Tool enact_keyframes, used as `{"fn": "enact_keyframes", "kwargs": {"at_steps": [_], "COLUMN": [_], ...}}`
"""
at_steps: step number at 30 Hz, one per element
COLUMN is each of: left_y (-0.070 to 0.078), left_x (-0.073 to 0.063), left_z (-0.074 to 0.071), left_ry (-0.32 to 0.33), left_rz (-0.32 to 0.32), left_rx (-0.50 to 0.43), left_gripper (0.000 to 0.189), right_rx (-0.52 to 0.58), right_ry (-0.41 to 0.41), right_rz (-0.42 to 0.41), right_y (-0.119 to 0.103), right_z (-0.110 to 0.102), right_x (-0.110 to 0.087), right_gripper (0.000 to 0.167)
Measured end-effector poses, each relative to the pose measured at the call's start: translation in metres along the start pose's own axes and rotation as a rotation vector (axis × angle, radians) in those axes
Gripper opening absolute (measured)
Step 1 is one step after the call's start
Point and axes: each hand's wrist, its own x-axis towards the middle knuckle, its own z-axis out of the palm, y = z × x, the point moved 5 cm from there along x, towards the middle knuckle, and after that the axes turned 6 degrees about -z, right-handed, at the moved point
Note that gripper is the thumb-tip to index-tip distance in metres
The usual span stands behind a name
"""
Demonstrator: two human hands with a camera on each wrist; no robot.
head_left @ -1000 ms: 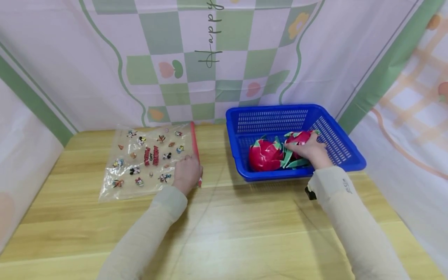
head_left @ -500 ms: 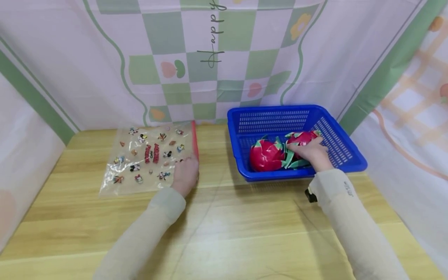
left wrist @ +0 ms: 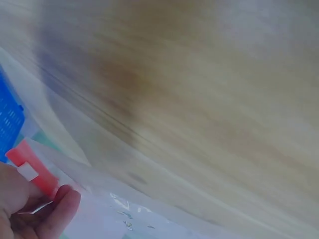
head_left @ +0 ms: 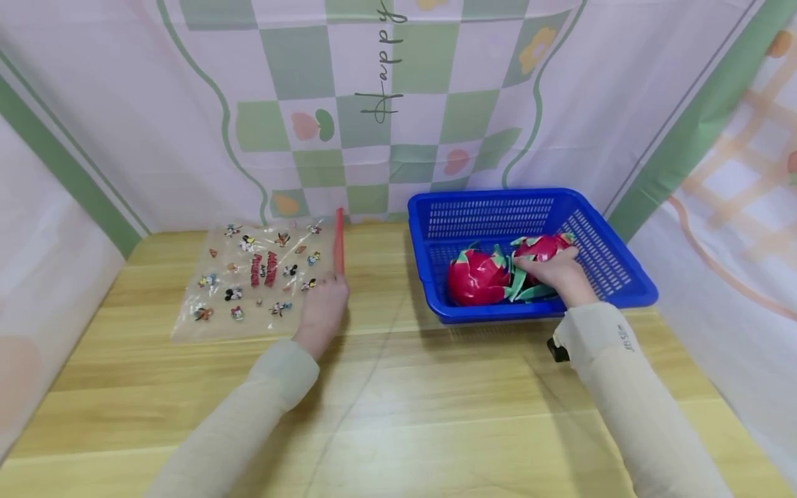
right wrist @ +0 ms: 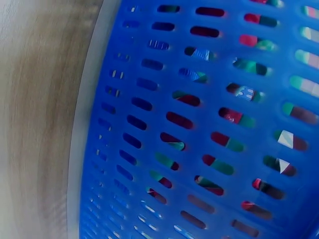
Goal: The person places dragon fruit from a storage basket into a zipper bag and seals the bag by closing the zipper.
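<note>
My left hand pinches the red zip edge of a clear zip bag printed with cartoon figures. In the left wrist view, thumb and fingers hold that strip near its white slider, with the bag's film hanging from it. My right hand reaches into a blue plastic basket and grips the right-hand toy dragon fruit, its thumb over the green leaves. Beside it lies another pink-red dragon fruit. Only the slotted basket wall, with red and green behind it, shows in the right wrist view.
Both bag and basket are on a wooden table, the basket to the right. A patterned curtain rises right behind them, and cloth hangs at both sides. A small black object shows beneath the right cuff.
My left hand has drawn the bag's red zip edge slightly left and lifted it, so it now stands up off the table. The right hand stays on the dragon fruit in the basket.
</note>
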Motion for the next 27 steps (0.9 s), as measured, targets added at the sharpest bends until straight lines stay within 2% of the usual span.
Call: {"fn": "enact_keyframes", "kwargs": {"at_steps": [7, 11, 14, 19, 24, 27], "left_y": [0.001, 0.001, 0.0, -0.003, -0.005, -0.006], "left_x": [-0.004, -0.005, -0.006, -0.008, -0.009, -0.009], "left_z": [-0.004, -0.004, -0.004, -0.002, 0.0, 0.0], "left_ry": [0.164, 0.209, 0.203, 0.151, 0.127, 0.12], "left_rz": [0.007, -0.023, -0.062, -0.132, -0.156, -0.165], "left_rx": [0.174, 0.237, 0.232, 0.196, 0.205, 0.222], "left_gripper": [0.007, 0.004, 0.005, 0.009, 0.015, 0.017], "right_rx": [0.022, 0.019, 0.024, 0.049, 0.072, 0.097], "right_ry": [0.001, 0.042, 0.079, 0.106, 0.214, 0.219], "right_rz": [-0.009, -0.016, -0.022, -0.028, -0.06, -0.088], "right_y": [0.001, 0.001, 0.001, 0.003, 0.004, 0.004], "right_z": [0.0, -0.001, -0.002, -0.003, -0.01, -0.012], "right_x": [0.0, 0.004, 0.006, 0.007, 0.006, 0.006], "right_gripper": [0.116, 0.114, 0.112, 0.108, 0.1, 0.098]}}
